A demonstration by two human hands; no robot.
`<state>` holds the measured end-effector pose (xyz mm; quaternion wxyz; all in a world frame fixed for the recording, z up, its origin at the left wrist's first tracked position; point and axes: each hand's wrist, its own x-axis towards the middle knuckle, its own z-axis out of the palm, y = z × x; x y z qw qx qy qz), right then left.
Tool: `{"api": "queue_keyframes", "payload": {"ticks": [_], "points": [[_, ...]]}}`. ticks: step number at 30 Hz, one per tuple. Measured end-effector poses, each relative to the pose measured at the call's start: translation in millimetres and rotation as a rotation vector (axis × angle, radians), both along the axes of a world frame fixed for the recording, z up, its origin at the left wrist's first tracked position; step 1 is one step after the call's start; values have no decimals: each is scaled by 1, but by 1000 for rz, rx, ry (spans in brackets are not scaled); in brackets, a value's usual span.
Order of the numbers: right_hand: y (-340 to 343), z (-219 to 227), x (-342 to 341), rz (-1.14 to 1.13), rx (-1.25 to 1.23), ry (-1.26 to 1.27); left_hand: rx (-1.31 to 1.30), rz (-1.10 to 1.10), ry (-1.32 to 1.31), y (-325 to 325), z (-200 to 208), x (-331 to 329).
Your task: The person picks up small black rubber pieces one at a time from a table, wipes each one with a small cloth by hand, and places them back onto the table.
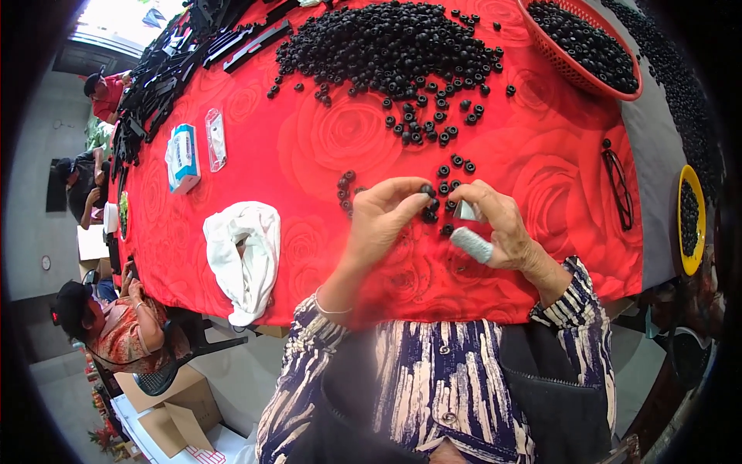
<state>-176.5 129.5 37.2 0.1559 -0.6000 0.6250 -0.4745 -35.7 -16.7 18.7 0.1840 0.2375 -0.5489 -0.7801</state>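
Note:
My left hand pinches a small black ring-shaped part between thumb and forefinger. Close on its right, my right hand is curled, its thumb covered by a pale grey wrap. A small flat greyish piece shows at the right forefinger; I cannot tell whether it is a blade or another wrap. Several loose black rings lie just beyond and between the hands. A short row of black rings sits left of my left hand.
A large heap of black rings covers the red tablecloth's far side. At far right stands a red basket of rings, with glasses nearer. Leftward lie a white cloth, a tissue pack and black strips. People sit along the left edge.

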Motion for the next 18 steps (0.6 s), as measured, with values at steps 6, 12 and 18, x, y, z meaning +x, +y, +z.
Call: {"api": "queue_keyframes", "payload": {"ticks": [6,12,18], "points": [[2,-10,-1,24,50,-327,505,-170,120,10,-13,16],[1,-6,5,58,-35,-162,619,-250,104,18,-16,17],[0,-12,7,83,-112,-43,660,-316,62,16,-15,21]]}}
